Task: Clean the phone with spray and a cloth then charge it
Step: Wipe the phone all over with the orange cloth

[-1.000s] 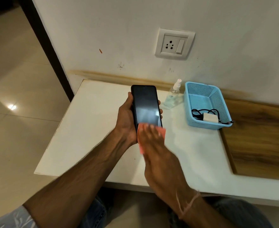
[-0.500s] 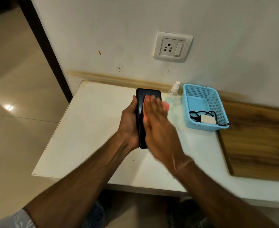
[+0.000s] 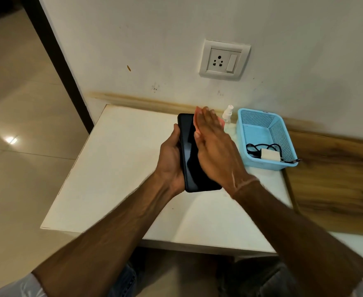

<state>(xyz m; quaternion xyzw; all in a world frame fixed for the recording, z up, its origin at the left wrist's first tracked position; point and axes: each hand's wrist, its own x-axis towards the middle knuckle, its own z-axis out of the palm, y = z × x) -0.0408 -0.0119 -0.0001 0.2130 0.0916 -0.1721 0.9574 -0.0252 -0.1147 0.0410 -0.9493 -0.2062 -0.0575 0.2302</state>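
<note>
My left hand [image 3: 169,159] grips a black phone [image 3: 190,159] by its left edge, screen up, above the white table [image 3: 116,168]. My right hand [image 3: 216,151] lies flat over the right side of the screen and presses a pink cloth [image 3: 197,122] against it; only the cloth's edges show past the fingers. A small clear spray bottle [image 3: 227,115] with a white nozzle stands on the table behind my right hand. The white charger [image 3: 270,155] with its black cable [image 3: 257,146] lies in the blue basket [image 3: 262,121].
A white wall socket with a switch [image 3: 224,61] sits on the wall above the table. A wooden surface [image 3: 337,179] adjoins the table on the right. A dark door frame [image 3: 56,61] and tiled floor [image 3: 15,125] lie to the left.
My right hand has slid the cloth up the screen, from the phone's bottom edge to its top. The phone has tilted flatter and moved slightly away from me.
</note>
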